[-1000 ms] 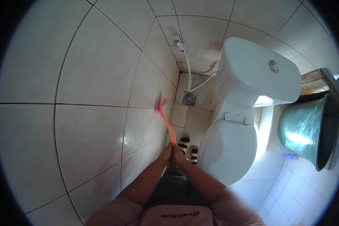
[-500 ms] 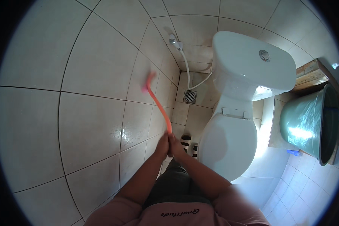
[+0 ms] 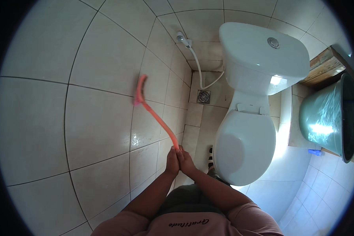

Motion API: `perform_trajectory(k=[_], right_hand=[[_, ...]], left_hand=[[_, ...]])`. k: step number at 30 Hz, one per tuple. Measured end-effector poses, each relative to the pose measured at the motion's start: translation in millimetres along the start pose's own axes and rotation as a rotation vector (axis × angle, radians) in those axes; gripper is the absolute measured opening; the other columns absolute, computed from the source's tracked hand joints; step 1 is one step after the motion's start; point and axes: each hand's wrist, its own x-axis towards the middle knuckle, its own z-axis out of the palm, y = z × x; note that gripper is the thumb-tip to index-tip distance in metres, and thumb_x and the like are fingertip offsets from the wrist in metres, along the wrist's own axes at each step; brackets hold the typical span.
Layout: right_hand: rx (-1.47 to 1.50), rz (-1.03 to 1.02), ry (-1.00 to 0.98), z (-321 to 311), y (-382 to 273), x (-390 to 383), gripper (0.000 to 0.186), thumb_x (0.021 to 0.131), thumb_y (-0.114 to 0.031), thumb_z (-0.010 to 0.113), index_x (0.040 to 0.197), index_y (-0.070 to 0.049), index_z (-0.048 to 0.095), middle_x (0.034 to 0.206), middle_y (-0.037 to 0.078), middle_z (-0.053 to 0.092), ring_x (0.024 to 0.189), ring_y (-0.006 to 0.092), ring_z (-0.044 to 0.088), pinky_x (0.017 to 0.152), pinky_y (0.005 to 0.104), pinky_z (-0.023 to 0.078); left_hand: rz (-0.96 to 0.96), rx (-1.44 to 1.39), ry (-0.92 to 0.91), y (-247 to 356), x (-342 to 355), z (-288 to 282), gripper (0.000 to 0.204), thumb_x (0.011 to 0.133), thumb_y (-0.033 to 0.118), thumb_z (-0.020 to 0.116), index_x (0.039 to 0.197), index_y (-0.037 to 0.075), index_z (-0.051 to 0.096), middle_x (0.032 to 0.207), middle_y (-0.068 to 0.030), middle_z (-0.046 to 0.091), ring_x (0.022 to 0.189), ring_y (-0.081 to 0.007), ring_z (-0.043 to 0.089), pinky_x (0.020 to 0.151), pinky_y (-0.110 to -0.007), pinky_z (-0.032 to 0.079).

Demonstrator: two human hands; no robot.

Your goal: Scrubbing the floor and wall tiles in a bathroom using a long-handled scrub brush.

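A long-handled scrub brush (image 3: 161, 123), orange with a curved handle, stretches up and leftward from my hands. My left hand (image 3: 172, 161) and my right hand (image 3: 186, 162) are closed together round the lower end of its handle, side by side. The brush head, with a bit of pink at its edge, lies against the tiled wall (image 3: 100, 122) on the left. Its bristle side is mostly hidden, facing the wall. A wet, shiny patch shows on the tiles below the head.
Right of my hands stands a white toilet (image 3: 246, 147) with its lid down. Behind it, a hand sprayer (image 3: 181, 38) with a white hose hangs on the wall above a floor drain (image 3: 203, 96). A green bucket (image 3: 321, 118) sits at the far right beside a wooden piece (image 3: 322, 66).
The brush head has moved left and slightly down along the wall tiles, swinging the handle to a lower slant. Both hands keep their hold. My view has shifted a little.
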Motion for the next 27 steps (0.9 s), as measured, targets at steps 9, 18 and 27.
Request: perform_trajectory(k=[9,18,27], right_hand=[[0.102,0.482,0.213,38.7,62.3,-39.3,0.045,0.084,-0.042,0.032,0.090,-0.001,0.048,0.074,0.013,0.052,0.068,0.0214,0.052,0.061,0.0314,0.040],[-0.052,-0.044,0.121,87.1,106.9,-96.8,0.037,0.084,-0.036,0.035,0.086,-0.001,0.048,0.075,0.014,0.053,0.068,0.0226,0.054,0.056,0.0326,0.041],[0.146,0.152,0.251,90.2,127.8,-123.7,0.039,0.084,-0.040,0.034,0.088,-0.004,0.047,0.068,0.007,0.051,0.065,0.0178,0.050,0.059,0.0293,0.041]], left_hand=[[-0.528,-0.193,0.118,-69.1,-35.6,-49.4,0.038,0.087,0.035,0.024,0.078,0.005,0.046,0.073,-0.0043,0.048,0.069,-0.0134,0.046,0.067,-0.026,0.039],[0.019,0.072,-0.075,-75.5,-102.9,-101.2,0.038,0.087,0.035,0.023,0.074,0.006,0.043,0.072,-0.0047,0.047,0.067,-0.0137,0.046,0.066,-0.026,0.039],[-0.350,0.005,0.057,-92.9,-131.1,-89.7,0.039,0.087,0.036,0.022,0.076,0.005,0.044,0.073,-0.0052,0.048,0.066,-0.0147,0.046,0.066,-0.027,0.038]])
